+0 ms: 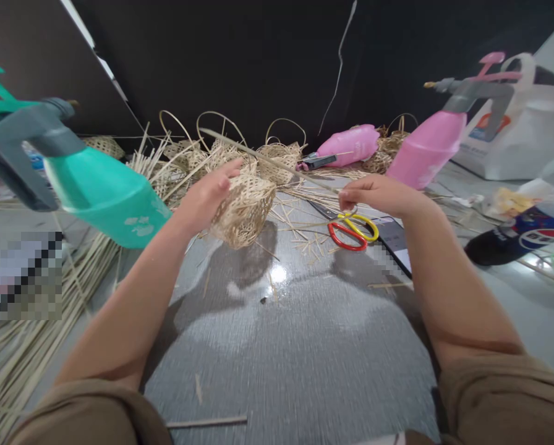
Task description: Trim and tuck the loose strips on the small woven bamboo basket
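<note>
My left hand (pixel 208 196) grips a small woven bamboo basket (pixel 245 210), held above the grey floor. A long thin bamboo strip (pixel 268 159) runs from the basket's far side to my right hand (pixel 379 193), which pinches its near end. Just under my right hand lie scissors (pixel 353 232) with red and yellow handles, next to a dark phone (pixel 395 240).
A teal spray bottle (pixel 91 185) stands at the left, two pink spray bottles (pixel 425 145) at the back right. Finished small baskets with loop handles (pixel 277 151) crowd the back. Loose bamboo strips (pixel 21 334) lie at the left. A cola bottle (pixel 522 238) lies at the right.
</note>
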Action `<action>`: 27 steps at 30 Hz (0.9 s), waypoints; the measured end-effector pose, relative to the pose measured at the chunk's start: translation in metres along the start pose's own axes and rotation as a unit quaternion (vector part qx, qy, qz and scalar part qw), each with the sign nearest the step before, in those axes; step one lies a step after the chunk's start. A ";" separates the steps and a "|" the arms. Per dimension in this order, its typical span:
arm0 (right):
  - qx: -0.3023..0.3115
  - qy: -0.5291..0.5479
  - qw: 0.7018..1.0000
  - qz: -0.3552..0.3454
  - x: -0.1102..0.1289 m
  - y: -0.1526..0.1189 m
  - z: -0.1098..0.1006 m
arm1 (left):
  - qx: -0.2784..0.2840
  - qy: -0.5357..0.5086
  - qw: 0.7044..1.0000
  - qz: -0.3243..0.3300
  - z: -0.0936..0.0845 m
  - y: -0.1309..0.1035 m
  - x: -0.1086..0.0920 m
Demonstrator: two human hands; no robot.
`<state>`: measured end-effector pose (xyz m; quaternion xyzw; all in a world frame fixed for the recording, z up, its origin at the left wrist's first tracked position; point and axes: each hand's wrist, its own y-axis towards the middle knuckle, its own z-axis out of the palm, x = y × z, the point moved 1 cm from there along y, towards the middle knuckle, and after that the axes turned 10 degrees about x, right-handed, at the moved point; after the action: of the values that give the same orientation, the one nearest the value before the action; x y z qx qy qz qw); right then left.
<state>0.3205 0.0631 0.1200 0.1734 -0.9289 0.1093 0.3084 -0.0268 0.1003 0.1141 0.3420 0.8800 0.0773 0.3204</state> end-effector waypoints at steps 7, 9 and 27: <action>-0.006 -0.060 0.995 -0.077 0.049 0.012 0.044 | 0.020 0.028 0.999 0.021 0.008 -0.002 -0.014; -0.065 -0.075 0.990 -0.095 0.047 0.012 0.039 | 0.008 0.016 1.000 0.009 0.009 -0.001 -0.009; 0.024 -0.228 0.940 0.253 -0.066 -0.010 0.046 | -0.015 -0.018 0.999 0.032 0.009 0.002 0.005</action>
<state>0.3500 0.0564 0.0445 -0.0396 -0.9846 0.1637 0.0461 -0.0230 0.1038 0.1049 0.3661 0.8616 0.0944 0.3387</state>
